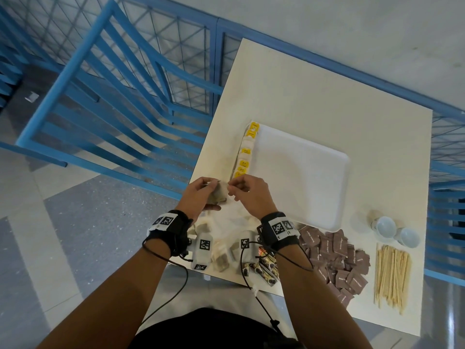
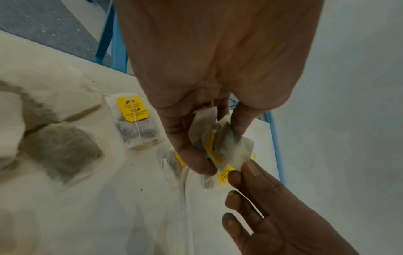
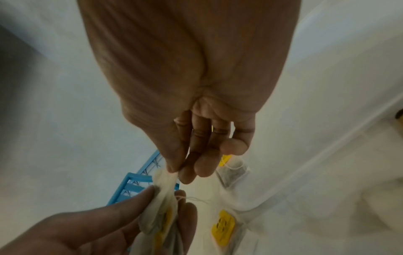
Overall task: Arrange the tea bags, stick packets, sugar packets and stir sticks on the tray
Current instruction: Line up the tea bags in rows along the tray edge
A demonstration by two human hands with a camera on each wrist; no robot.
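My left hand [image 1: 201, 191] grips a small bunch of tea bags [image 1: 218, 195] above the table's near left edge, and the yellow tags show between the bags [image 2: 218, 143]. My right hand [image 1: 247, 191] pinches the top corner of one bag [image 3: 165, 176] with thumb and forefinger. A row of tea bags with yellow tags [image 1: 245, 153] lies along the left rim of the white tray [image 1: 302, 177]. Loose tea bags [image 1: 221, 258] lie near my wrists. Stick packets [image 1: 266, 265], brown sugar packets [image 1: 337, 258] and wooden stir sticks [image 1: 392, 273] lie along the near edge.
Two white cups [image 1: 395, 231] lie on their sides right of the tray. The cream table [image 1: 327, 96] stands against a blue railing [image 1: 125, 96]. The floor drops away at the left.
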